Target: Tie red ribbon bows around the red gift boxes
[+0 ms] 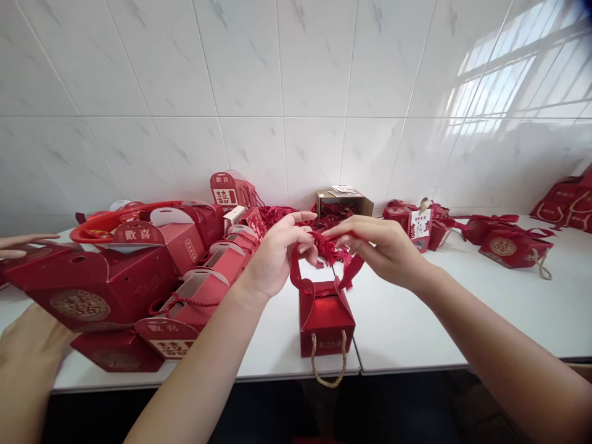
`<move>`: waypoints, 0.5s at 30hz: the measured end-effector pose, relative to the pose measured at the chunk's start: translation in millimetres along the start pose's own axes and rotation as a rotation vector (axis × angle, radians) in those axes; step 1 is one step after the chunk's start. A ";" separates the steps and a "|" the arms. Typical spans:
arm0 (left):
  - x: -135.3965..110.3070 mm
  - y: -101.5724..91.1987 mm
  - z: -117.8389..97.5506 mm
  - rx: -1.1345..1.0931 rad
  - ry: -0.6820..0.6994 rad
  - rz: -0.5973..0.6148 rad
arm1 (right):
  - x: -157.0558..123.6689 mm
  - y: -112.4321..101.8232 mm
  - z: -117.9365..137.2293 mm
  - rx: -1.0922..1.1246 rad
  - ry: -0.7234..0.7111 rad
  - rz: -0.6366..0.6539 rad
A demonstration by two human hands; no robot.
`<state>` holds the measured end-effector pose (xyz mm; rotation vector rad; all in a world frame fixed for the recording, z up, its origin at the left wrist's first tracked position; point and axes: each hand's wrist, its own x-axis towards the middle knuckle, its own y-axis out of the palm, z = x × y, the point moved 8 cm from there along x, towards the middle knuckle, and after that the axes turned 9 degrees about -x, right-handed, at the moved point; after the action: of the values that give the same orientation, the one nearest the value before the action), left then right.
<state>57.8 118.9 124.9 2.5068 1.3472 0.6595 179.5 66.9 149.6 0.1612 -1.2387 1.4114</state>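
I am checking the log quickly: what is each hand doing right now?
Left hand: closed on the thin red fabric ribbon above the small red paper gift box.
Right hand: closed on the same ribbon.

Bare table [407,320] lies open right of the red gift box [326,324]; stacked red boxes [152,271] and another person's hand [21,243] crowd the left.

Stacked red boxes [121,279] left, cardboard box [343,205] behind, perhaps a red basin [91,229].
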 end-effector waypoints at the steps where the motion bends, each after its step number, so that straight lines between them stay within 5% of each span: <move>1: -0.4 -1.3 1.5 -0.055 -0.030 -0.008 | -2.3 -0.6 3.1 -0.134 -0.078 0.022; 5: -3.4 -6.0 1.5 -0.142 -0.048 -0.084 | -9.7 1.0 1.9 -0.481 -0.201 0.094; 10: -5.3 -1.8 1.2 -0.012 0.042 -0.057 | -13.3 5.7 2.6 -0.551 -0.227 0.061; 15: -31.8 -22.9 -25.5 0.536 0.527 -0.325 | -28.6 -14.1 -9.4 -0.575 -0.001 -0.119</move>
<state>13.5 104.8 129.2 2.4712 2.3277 1.0434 204.3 51.8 133.3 -0.1582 -1.5581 0.9086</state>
